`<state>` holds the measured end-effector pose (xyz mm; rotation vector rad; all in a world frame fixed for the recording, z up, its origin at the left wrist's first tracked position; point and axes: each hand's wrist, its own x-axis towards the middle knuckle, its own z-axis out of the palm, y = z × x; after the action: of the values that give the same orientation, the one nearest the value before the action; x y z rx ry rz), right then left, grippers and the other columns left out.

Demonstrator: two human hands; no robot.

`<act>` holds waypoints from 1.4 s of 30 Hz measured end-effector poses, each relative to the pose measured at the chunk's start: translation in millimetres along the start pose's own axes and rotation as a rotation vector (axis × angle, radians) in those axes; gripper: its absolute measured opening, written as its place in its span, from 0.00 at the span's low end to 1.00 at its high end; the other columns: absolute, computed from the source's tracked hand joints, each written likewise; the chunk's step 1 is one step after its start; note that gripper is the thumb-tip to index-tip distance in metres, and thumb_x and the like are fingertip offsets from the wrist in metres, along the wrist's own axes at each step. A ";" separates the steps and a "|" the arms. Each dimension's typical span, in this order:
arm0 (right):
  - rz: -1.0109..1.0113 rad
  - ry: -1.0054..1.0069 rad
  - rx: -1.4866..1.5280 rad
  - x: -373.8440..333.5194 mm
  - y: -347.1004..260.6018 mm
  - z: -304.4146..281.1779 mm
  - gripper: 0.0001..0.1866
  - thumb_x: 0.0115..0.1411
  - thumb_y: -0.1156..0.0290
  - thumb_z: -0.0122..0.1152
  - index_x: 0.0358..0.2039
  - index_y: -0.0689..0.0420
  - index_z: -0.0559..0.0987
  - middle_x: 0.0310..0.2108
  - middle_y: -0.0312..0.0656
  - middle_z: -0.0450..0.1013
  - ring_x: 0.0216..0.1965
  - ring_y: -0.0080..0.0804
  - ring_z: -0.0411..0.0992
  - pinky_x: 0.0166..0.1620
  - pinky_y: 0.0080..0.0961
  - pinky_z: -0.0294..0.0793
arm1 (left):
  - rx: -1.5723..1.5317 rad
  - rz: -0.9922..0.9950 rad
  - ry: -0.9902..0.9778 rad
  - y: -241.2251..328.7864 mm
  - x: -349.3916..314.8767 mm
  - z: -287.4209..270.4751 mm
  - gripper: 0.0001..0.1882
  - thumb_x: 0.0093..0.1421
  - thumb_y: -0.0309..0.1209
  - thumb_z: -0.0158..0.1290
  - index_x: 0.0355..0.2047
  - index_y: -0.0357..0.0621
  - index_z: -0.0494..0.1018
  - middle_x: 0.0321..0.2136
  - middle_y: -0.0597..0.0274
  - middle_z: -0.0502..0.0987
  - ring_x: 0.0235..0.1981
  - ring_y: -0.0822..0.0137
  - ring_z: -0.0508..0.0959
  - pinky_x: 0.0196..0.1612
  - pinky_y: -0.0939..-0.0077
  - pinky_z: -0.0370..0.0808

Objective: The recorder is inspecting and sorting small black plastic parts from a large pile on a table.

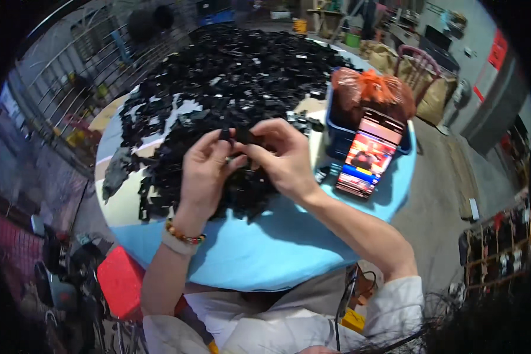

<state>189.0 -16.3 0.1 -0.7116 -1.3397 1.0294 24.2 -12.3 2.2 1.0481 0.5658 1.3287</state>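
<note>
My left hand (202,171) and my right hand (288,158) meet over the near part of the pile, fingertips almost touching. Between them is a small black piece (246,137), pinched in the fingers of both; its exact kind is too dark to make out. Beneath and beyond the hands spreads a large heap of small black pieces (236,71), some with pale specks. A beaded bracelet (183,234) circles my left wrist.
The heap lies on a round table with a light blue cover (265,253). At right, a lit phone (369,154) leans on a blue bin (335,138) holding an orange-red plastic bag (376,88). A red stool (120,283) stands at lower left, metal railings (82,71) behind.
</note>
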 end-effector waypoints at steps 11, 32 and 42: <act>-0.078 0.074 -0.095 -6.0 -5.6 -2.0 0.13 0.56 0.79 0.67 0.43 0.65 0.79 0.39 0.40 0.78 0.39 0.22 0.75 0.44 0.17 0.75 | 0.126 0.075 -0.055 -3.0 -0.2 3.9 0.15 0.65 0.24 0.51 0.51 0.32 0.68 0.44 0.56 0.77 0.45 0.70 0.78 0.50 0.73 0.79; -0.547 -0.050 -0.577 -6.5 -1.5 -5.7 0.17 0.50 0.85 0.68 0.42 0.62 0.80 0.40 0.43 0.73 0.38 0.28 0.75 0.40 0.20 0.79 | 0.067 0.136 -0.086 -4.5 -7.0 14.1 0.17 0.65 0.28 0.52 0.51 0.29 0.69 0.41 0.58 0.77 0.42 0.72 0.78 0.47 0.78 0.78; -0.733 -0.071 -0.746 -4.0 0.6 -4.2 0.17 0.42 0.82 0.71 0.36 0.60 0.81 0.40 0.45 0.74 0.37 0.38 0.75 0.37 0.28 0.77 | 0.355 0.153 -0.020 -6.3 -7.7 16.1 0.19 0.66 0.29 0.52 0.53 0.29 0.67 0.41 0.58 0.77 0.40 0.72 0.78 0.43 0.79 0.78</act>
<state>193.3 -19.1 -2.8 -0.6270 -1.8656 -0.0557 39.3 -23.8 2.5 1.4158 0.7357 1.3780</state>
